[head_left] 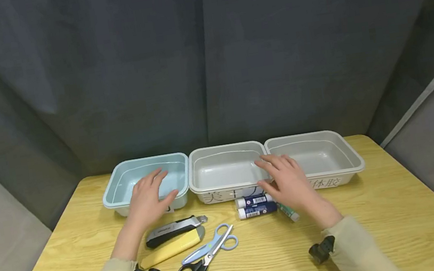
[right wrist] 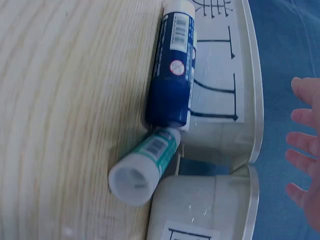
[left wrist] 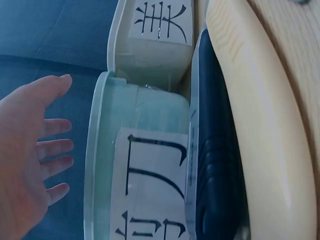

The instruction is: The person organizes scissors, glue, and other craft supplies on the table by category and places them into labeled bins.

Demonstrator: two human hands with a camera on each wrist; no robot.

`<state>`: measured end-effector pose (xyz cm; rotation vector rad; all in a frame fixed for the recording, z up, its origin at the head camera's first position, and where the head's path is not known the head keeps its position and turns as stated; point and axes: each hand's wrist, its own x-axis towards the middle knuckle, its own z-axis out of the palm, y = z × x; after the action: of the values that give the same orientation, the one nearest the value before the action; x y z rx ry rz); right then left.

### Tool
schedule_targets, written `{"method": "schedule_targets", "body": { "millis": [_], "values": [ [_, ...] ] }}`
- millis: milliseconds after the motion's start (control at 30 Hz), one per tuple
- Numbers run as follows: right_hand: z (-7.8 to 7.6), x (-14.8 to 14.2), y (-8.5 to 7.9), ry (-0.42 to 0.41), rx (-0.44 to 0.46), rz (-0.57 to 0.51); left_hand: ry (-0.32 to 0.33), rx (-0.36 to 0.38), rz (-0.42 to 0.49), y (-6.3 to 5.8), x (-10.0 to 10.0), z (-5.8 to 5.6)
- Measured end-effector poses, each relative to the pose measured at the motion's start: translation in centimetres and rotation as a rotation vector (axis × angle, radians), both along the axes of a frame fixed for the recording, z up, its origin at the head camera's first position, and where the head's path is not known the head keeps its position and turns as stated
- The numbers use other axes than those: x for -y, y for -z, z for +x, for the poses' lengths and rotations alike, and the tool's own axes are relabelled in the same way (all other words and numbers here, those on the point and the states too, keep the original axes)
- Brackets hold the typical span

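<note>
My left hand hovers over the front of the light blue bin, fingers spread and holding nothing. Above where the middle white bin meets the right white bin, my right hand hangs with its fingers relaxed and bare. Below the left hand lie a grey-black utility knife and a yellow utility knife. Black-handled scissors cross over blue-handled scissors. Two dark blue glue sticks and a green glue stick lie near the right hand, the green one partly covered in the head view.
The three bins stand side by side along the back of the wooden table. Paper labels with characters are stuck on their fronts. A dark curtain hangs behind the table, and grey panels flank it.
</note>
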<state>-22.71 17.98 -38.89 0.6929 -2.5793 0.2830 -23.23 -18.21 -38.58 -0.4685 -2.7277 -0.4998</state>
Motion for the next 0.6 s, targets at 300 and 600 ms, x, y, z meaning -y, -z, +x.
{"method": "schedule_targets", "body": {
  "millis": [300, 600],
  "values": [
    [0.6, 1.2, 0.2, -0.079, -0.084, -0.044, -0.029, -0.053, 0.055, 0.3, 1.4, 0.7],
    [1.2, 2.5, 0.5, -0.125, -0.086, -0.056, -0.083, -0.040, 0.152, 0.7, 2.9, 1.5]
  ]
}}
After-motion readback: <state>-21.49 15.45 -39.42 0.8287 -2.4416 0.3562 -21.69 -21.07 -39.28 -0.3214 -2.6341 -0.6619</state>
